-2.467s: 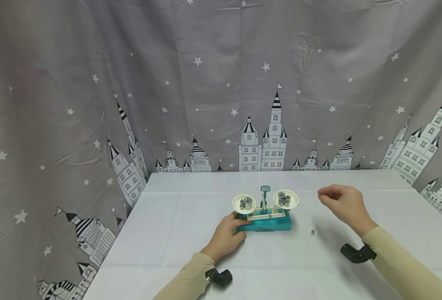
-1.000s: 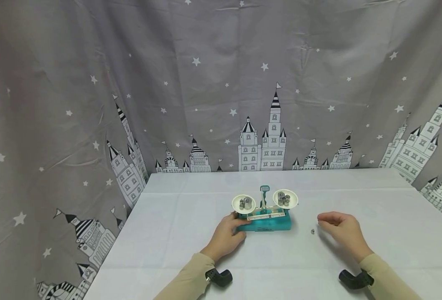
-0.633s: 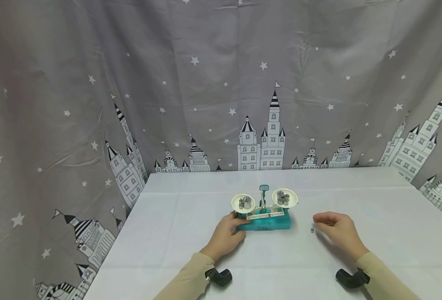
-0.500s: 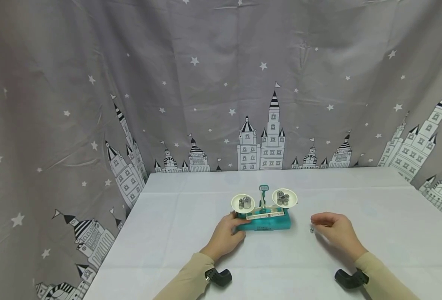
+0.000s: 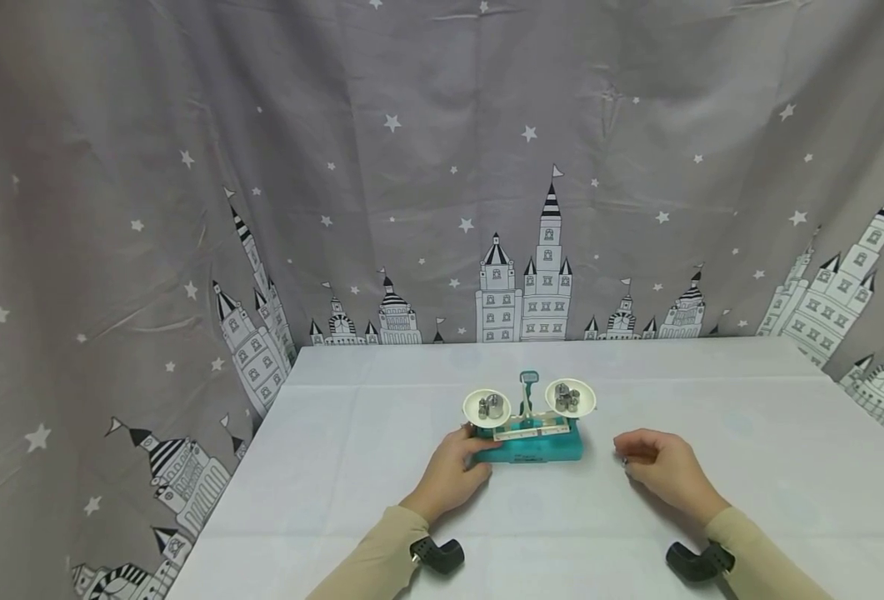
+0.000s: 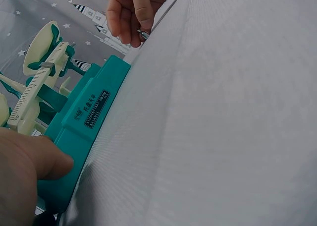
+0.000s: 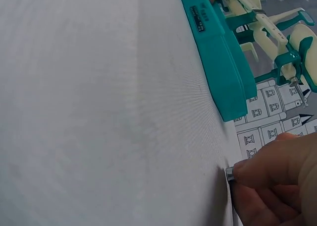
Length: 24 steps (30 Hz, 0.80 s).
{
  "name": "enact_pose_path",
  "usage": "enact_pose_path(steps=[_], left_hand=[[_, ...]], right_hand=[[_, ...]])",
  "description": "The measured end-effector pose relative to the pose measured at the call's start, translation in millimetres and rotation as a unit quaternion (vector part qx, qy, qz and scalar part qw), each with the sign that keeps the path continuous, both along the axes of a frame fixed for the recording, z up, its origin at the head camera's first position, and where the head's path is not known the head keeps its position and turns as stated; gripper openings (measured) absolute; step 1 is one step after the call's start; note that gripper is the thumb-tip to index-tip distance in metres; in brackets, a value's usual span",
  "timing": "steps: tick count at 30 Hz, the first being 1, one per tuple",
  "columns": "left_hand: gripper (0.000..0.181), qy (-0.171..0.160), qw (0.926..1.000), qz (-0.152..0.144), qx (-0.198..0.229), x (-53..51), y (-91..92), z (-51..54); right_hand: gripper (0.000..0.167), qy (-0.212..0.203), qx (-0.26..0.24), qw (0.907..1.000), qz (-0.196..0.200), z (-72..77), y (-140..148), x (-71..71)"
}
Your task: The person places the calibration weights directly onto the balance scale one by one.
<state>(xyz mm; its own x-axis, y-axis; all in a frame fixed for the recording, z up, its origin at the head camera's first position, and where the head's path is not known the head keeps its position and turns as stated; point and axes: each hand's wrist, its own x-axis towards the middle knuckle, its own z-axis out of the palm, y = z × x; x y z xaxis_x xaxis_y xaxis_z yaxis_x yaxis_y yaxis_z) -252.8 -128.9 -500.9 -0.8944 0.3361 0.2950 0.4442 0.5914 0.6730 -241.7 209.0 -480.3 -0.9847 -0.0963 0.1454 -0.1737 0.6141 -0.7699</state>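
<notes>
A teal balance scale [image 5: 535,451] stands on the table. My left hand [image 5: 449,475] grips the left end of its base, the thumb [image 6: 52,159] lying along the front. Several metal weights [image 5: 495,406] sit in the cream left pan [image 5: 486,424], which hangs lower. The raised right pan [image 5: 587,392] also bears several weights [image 5: 562,392]. Right of the scale, my right hand [image 5: 666,471] pinches a small metal weight [image 7: 230,174] low at the tabletop, between thumb and fingers. The left wrist view also shows that weight [image 6: 142,34] at the fingertips, mostly covered.
A white cloth covers the table [image 5: 337,450]. Behind it hangs a grey curtain [image 5: 412,167] printed with stars and castles. Black wrist cameras sit on both forearms, the left camera [image 5: 439,555] near the table's front.
My right hand has come down and moved left to the small weight on the table, and now pinches it. The left hand and the balance scale stay put.
</notes>
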Motion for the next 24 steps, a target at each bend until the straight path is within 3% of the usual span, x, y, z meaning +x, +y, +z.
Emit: enact_pose_path(steps=[14,24], left_hand=[[0.033,-0.001,1.0,0.001,0.0,0.8,0.3,-0.4],[0.034,-0.001,1.0,0.006,-0.007,1.2,0.7,-0.7]], right_hand=[[0.029,0.035,0.032,0.9989,0.003,-3.0,-1.7,-0.5],[0.029,0.034,0.04,0.9986,-0.003,-2.2,-3.2,-1.2]])
